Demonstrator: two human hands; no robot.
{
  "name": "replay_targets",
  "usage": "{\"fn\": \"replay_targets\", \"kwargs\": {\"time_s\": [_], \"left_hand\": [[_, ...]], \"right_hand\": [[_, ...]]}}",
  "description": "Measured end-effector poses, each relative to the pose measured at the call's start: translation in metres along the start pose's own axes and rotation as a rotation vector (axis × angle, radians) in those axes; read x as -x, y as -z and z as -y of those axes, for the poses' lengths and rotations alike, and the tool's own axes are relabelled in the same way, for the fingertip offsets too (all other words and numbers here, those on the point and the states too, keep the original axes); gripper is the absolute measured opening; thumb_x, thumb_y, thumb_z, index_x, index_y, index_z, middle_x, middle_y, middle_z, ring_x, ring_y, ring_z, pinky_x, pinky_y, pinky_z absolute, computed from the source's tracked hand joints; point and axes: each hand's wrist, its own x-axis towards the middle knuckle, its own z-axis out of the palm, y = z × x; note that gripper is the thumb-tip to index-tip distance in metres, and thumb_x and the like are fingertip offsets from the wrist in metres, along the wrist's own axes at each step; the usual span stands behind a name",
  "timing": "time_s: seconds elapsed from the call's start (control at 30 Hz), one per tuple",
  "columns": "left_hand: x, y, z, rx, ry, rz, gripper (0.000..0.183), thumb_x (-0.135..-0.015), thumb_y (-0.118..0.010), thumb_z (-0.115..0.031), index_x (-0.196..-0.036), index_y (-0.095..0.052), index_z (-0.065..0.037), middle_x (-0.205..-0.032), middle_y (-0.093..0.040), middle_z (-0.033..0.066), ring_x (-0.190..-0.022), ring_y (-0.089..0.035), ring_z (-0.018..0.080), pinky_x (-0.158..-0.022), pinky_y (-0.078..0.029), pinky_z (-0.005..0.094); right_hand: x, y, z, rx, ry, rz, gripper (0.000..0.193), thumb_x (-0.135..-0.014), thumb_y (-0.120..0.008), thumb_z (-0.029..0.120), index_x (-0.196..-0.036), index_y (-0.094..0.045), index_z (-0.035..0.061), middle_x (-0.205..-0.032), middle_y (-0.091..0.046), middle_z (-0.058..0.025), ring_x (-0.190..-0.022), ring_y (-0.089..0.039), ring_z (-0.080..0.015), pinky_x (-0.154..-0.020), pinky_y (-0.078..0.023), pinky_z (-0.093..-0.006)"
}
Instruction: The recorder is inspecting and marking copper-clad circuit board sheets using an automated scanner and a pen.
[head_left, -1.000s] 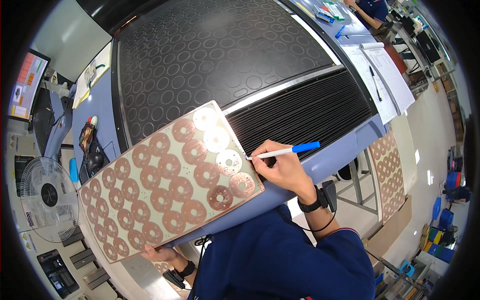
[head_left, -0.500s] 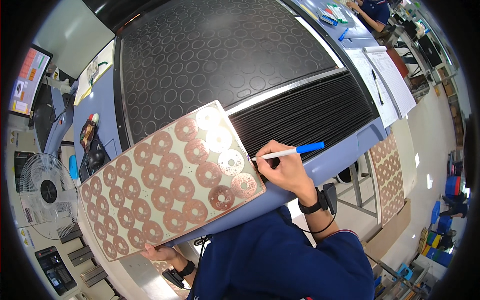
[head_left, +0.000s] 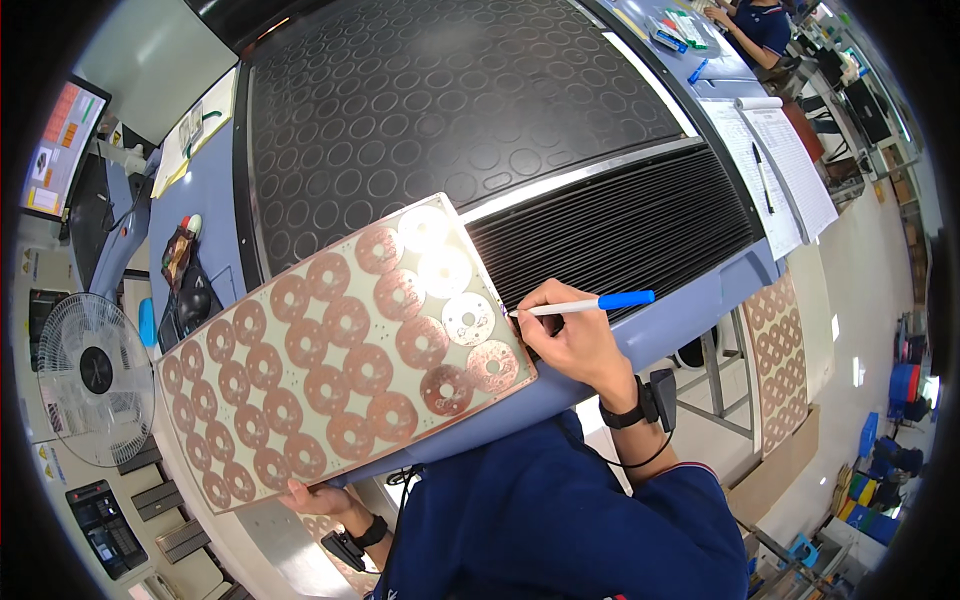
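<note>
A large pale circuit board panel (head_left: 300, 325) with rows of copper rings lies tilted over the front of the blue machine. My left hand (head_left: 318, 498) grips its lower edge near the left corner; the fingers under the panel are hidden. In my right hand (head_left: 572, 338) is a white marker pen (head_left: 560, 307) with a blue cap on its rear end. Its tip touches the panel's right edge, beside small dark marks. The ring copper near that end shines brightly.
Behind the panel stretch a ribbed black strip (head_left: 610, 225) and a black mat with circles (head_left: 440, 110). Papers with a pen (head_left: 763, 180) lie to the right. A fan (head_left: 96, 370) and a screen (head_left: 62, 150) stand left. More copper-ringed panels (head_left: 778, 350) lean at right. Another person works at the far right.
The panel and both hands sit nearly where they were. My right hand has shifted very slightly right with the marker pen, its tip still at the panel's edge.
</note>
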Motion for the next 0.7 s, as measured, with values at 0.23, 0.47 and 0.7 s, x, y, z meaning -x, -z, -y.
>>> {"fn": "replay_targets", "kwargs": {"time_s": [0.23, 0.47, 0.7], "left_hand": [[-0.003, 0.000, -0.001, 0.020, -0.028, 0.100, 0.063, -0.089, -0.051, -0.023, -0.140, -0.033, 0.008, -0.137, -0.045, 0.0236, -0.122, -0.051, 0.0308, -0.103, -0.043, 0.0423], [-0.001, -0.003, -0.002, 0.037, -0.050, 0.075, 0.065, -0.089, -0.050, -0.022, -0.143, -0.029, 0.008, -0.141, -0.043, 0.0236, -0.126, -0.048, 0.0318, -0.106, -0.041, 0.0445], [0.003, -0.005, -0.010, 0.063, -0.003, 0.050, 0.056, -0.089, -0.050, -0.018, -0.137, -0.036, 0.008, -0.134, -0.049, 0.0240, -0.120, -0.054, 0.0327, -0.100, -0.048, 0.0439]], "right_hand": [[0.001, 0.005, -0.001, 0.016, 0.014, 0.067, 0.006, -0.081, -0.066, 0.004, -0.083, -0.062, 0.0002, -0.066, -0.057, -0.0043, -0.054, -0.052, -0.0106, -0.048, -0.039, -0.0270], [0.001, 0.001, 0.000, -0.018, -0.002, -0.002, 0.005, -0.079, -0.066, 0.004, -0.080, -0.061, 0.0013, -0.065, -0.057, -0.0039, -0.052, -0.048, -0.0098, -0.047, -0.036, -0.0259], [0.007, 0.007, -0.014, -0.185, 0.019, -0.138, 0.005, -0.081, -0.065, 0.001, -0.081, -0.061, 0.0039, -0.070, -0.058, 0.0009, -0.059, -0.050, -0.0045, -0.052, -0.039, -0.0207]]}}
